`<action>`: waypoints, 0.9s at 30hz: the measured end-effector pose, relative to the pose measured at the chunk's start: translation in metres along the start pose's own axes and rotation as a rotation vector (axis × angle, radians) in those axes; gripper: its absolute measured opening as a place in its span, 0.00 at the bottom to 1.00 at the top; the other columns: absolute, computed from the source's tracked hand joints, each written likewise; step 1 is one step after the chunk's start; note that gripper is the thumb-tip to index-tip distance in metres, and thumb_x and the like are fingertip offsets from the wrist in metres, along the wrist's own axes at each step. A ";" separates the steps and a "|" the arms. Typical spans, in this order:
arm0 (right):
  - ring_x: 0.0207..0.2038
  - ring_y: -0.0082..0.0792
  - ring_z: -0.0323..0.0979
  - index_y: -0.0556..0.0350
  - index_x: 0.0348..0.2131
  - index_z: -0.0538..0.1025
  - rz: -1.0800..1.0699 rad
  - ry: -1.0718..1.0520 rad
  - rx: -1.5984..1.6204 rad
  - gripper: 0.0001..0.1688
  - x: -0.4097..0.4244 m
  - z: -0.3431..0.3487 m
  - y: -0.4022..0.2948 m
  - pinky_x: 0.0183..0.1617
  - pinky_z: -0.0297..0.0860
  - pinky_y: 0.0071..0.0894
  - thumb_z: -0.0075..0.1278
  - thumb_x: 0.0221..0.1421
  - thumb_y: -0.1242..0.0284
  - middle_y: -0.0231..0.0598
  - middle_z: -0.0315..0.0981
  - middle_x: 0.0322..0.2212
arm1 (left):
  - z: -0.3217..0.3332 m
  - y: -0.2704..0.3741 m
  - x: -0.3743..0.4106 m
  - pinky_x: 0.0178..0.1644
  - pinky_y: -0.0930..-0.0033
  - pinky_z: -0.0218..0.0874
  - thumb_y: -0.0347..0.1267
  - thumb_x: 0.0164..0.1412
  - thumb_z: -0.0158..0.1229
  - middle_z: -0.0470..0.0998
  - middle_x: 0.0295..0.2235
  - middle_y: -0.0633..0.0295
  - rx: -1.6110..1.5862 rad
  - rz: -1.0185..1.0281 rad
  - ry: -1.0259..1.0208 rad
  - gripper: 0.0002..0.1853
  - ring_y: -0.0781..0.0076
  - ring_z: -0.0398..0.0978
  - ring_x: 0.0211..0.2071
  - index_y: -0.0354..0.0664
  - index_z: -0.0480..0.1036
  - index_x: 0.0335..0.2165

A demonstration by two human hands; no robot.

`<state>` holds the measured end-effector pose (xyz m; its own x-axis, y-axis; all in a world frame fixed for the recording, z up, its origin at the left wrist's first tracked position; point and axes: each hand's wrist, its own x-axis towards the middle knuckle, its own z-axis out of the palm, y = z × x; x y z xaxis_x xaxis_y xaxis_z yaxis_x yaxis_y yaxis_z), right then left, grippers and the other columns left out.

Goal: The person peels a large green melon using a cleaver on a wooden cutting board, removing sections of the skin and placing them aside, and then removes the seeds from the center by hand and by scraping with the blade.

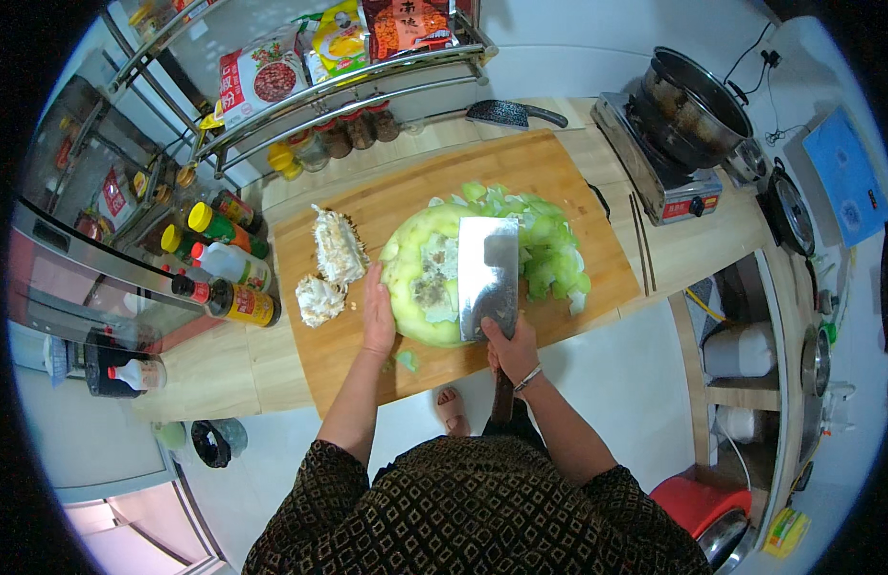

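A large pale-green gourd, probably a winter melon, sits on a wooden cutting board. Its rind looks pared away, with whitish, greyish-spotted flesh in the middle. Flat against its left side rests my left hand, fingers extended. My right hand grips the handle of a cleaver. The broad steel blade covers the gourd's right part, and whether it touches the flesh I cannot tell. Green peelings are heaped along the far and right sides. Two lumps of white seedy pulp lie at the left.
Sauce bottles stand left of the board. Spice jars line the back under a metal rack of food packets. A second cleaver lies behind the board. Chopsticks and a gas stove bearing a pot are at right.
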<state>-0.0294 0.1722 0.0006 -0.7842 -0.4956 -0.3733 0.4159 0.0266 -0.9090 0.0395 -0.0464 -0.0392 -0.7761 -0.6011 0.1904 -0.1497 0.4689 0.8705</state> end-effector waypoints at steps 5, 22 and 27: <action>0.09 0.21 0.59 0.59 0.28 0.66 -0.069 0.139 -0.015 0.16 0.000 0.022 0.012 0.11 0.56 0.23 0.51 0.48 0.64 0.30 0.62 0.11 | 0.006 -0.011 -0.003 0.60 0.64 0.35 0.38 0.62 0.29 0.54 0.53 0.47 -0.062 0.026 0.042 0.25 0.55 0.47 0.56 0.31 0.55 0.50; 0.08 0.20 0.57 0.57 0.27 0.62 -0.007 0.057 -0.012 0.16 -0.005 0.004 -0.002 0.08 0.55 0.23 0.50 0.49 0.66 0.28 0.59 0.10 | 0.000 -0.012 0.002 0.59 0.63 0.37 0.35 0.61 0.28 0.55 0.51 0.44 0.011 0.093 0.033 0.22 0.52 0.49 0.55 0.31 0.56 0.48; 0.08 0.20 0.57 0.57 0.27 0.63 -0.003 0.080 -0.043 0.15 -0.004 0.000 -0.001 0.09 0.56 0.22 0.51 0.49 0.66 0.28 0.59 0.10 | 0.001 -0.011 0.002 0.59 0.64 0.37 0.35 0.62 0.28 0.55 0.52 0.45 -0.047 0.074 0.034 0.22 0.53 0.49 0.55 0.31 0.56 0.48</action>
<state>-0.0269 0.1745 0.0030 -0.8203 -0.4253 -0.3823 0.3945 0.0632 -0.9167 0.0390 -0.0520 -0.0494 -0.7626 -0.5881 0.2693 -0.0632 0.4821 0.8738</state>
